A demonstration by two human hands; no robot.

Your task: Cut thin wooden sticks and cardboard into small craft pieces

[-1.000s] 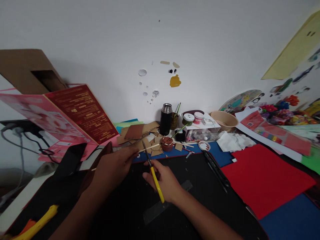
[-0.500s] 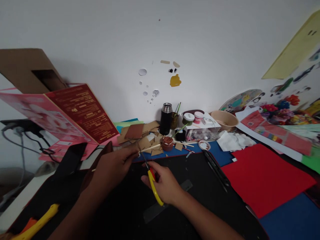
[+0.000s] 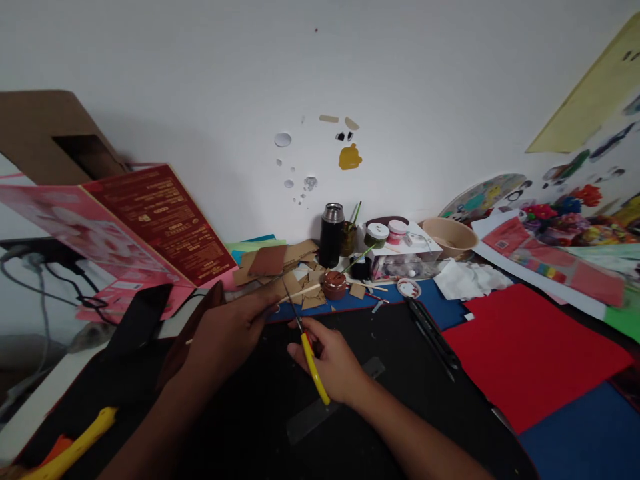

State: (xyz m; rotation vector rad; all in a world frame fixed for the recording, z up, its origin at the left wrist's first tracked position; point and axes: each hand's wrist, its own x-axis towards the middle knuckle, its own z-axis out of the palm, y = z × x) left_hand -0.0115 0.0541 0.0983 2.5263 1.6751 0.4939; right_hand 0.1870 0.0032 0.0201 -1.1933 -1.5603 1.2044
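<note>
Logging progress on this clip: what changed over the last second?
The right hand opened the scissors, then squeezed them nearly shut again, blades at the wooden stick. The left hand kept pinching the stick; the brown jar stayed put.

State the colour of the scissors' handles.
The scissors' handles are yellow, seen in the head view, held by the right hand.

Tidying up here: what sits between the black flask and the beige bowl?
Head view: between flask and bowl stand a brush pot, a green jar and a pink jar.
</note>
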